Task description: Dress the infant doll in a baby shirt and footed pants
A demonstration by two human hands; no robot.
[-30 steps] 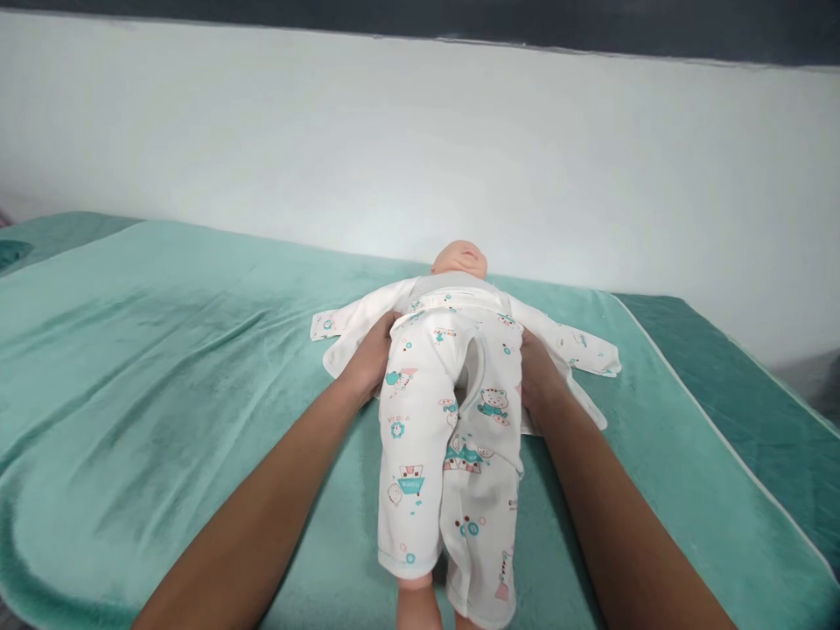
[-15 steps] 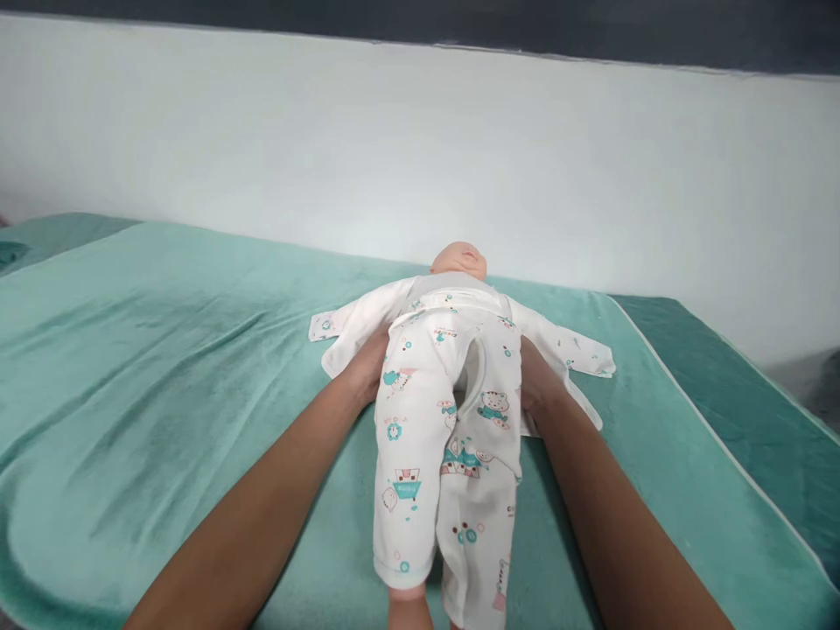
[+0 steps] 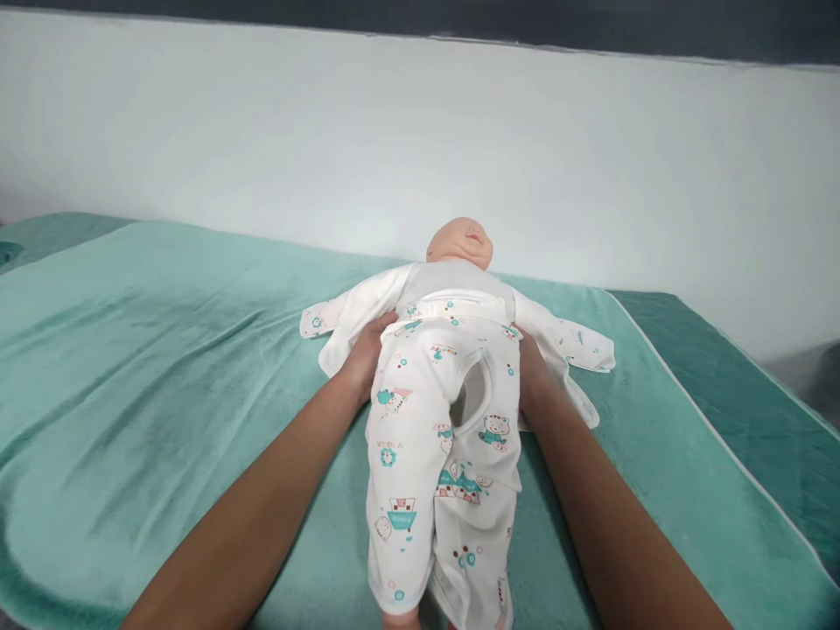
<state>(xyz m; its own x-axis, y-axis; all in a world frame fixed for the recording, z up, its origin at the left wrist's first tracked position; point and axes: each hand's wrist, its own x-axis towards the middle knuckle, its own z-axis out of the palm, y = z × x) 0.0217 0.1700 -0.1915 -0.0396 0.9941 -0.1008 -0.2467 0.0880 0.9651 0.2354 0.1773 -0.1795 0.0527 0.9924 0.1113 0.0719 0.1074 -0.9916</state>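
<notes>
A baby doll (image 3: 460,242) lies on its back on a teal blanket (image 3: 164,350), head toward the wall. It wears white printed trousers (image 3: 439,437) and an unfastened white top (image 3: 564,346) spread out to both sides. My left hand (image 3: 366,354) grips the trousers at the doll's left hip, near the waistband. My right hand (image 3: 533,376) holds the other side of the waist, its fingers mostly hidden behind the fabric. The doll's legs point toward me and its feet run off the bottom edge.
A pale wall (image 3: 420,149) rises just behind the doll's head. A darker green surface (image 3: 741,385) shows beyond the blanket's white-trimmed right edge. Wide stretches of blanket lie to the left of the doll.
The doll's hips have come down and the trousers lie flatter, with the waistband lower on the belly. More of the chest and head now shows. Both hands stay at the waist.
</notes>
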